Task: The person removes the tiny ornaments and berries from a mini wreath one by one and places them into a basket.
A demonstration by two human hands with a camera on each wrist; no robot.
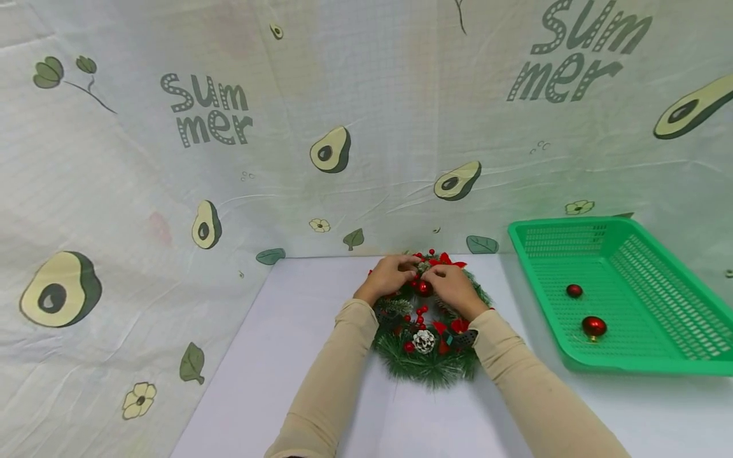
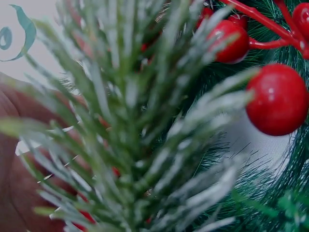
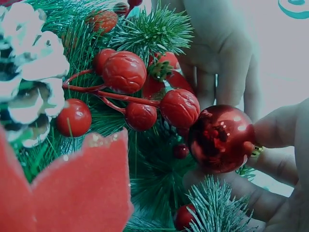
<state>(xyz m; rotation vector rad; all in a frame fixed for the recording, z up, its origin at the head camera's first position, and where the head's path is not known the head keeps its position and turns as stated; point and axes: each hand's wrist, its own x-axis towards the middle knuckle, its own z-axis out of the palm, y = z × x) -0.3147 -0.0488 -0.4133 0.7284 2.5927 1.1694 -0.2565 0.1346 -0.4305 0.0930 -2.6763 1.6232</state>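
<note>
A green Christmas wreath (image 1: 433,366) with red berries, red petals and a frosted pine cone (image 1: 424,341) lies on the white table. My right hand (image 1: 455,287) pinches a shiny red bauble (image 3: 221,138) by its gold cap, over the far part of the wreath. Opposite it, my left hand (image 1: 389,278) reaches into the wreath's far left side, fingers bent toward the bauble. In the right wrist view the left hand's fingers (image 3: 231,72) pass behind the berries, their tips hidden. A frosted sprig (image 2: 130,121) covers much of the left hand in the left wrist view.
To the right stands a green plastic basket (image 1: 564,331) with two red baubles, a smaller one (image 1: 574,291) and a larger one (image 1: 593,326). Behind the table (image 1: 275,356) hangs a pale cloth (image 1: 389,83) printed with avocados and lettering.
</note>
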